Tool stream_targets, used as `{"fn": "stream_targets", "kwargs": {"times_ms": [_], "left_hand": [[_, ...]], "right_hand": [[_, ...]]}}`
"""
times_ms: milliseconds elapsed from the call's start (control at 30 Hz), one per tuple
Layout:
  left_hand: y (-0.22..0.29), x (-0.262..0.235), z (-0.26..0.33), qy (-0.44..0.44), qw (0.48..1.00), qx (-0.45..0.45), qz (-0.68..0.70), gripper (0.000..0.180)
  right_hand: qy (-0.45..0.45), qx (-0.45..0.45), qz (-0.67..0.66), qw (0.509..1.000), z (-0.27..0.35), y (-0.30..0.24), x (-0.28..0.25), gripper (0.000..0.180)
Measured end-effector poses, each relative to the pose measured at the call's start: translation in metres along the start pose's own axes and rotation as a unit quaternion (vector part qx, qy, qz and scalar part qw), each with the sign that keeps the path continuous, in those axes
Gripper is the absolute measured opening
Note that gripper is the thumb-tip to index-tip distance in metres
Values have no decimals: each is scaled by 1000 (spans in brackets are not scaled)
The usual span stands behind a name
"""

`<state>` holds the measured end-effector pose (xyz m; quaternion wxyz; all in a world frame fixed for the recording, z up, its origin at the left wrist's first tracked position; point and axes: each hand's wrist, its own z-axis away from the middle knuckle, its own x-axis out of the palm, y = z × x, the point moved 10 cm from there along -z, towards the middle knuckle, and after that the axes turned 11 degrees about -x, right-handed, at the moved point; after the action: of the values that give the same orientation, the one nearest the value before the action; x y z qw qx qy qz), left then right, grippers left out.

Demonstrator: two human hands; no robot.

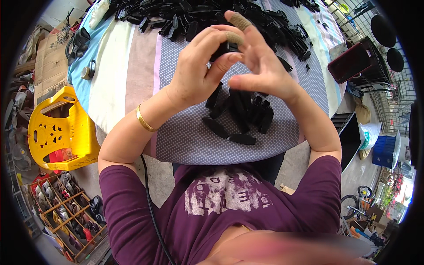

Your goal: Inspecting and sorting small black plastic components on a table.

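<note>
Above the round table, my left hand (194, 66) is closed, thumb and forefinger around a small black piece (219, 52) that is mostly hidden by the fingers. Facing it, my right hand (267, 66) has its fingers apart and its thumb stretched out, with nothing visible in its grasp. Tan tape wraps a forefinger on each hand. Below the hands lies a loose group of curved black plastic pieces (242, 139) on the dotted grey tablecloth (185, 141). A large heap of similar black pieces (190, 20) covers the far side of the table.
A roll of tape (88, 70) lies at the table's left edge. To the left stand a yellow plastic chair (84, 137) and a cardboard box (51, 66). A dark red phone (349, 64) is at the right edge. A wooden shoe rack (66, 212) fills the lower left.
</note>
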<state>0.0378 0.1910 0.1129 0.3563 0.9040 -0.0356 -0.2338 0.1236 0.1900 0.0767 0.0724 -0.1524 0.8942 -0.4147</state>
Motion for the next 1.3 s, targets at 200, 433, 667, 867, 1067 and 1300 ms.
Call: {"fn": "stream_targets", "kwargs": {"times_ms": [200,433,667,867,1067,1300], "left_hand": [[5,-8,7,27,999,-30,34,12],[11,-14,8,43,998,-20,48,11],[-10,22,4,-103,993,-64,-3,15],[-29,71,29,-257,960,-83,-71,30],[-23,70,33,-304,942,-137,-27,35],[-88,-47,-47,36,980,-53,-191,20]], "right_hand": [[74,64,-106,990,-2,2,37,71],[140,70,-142,977,1,-5,40,64],[-138,-52,329,933,7,-17,-21,89],[-239,-40,673,699,26,27,-59,65],[-147,-85,745,645,-8,42,-88,40],[-33,-96,758,644,-16,26,-105,35]]}}
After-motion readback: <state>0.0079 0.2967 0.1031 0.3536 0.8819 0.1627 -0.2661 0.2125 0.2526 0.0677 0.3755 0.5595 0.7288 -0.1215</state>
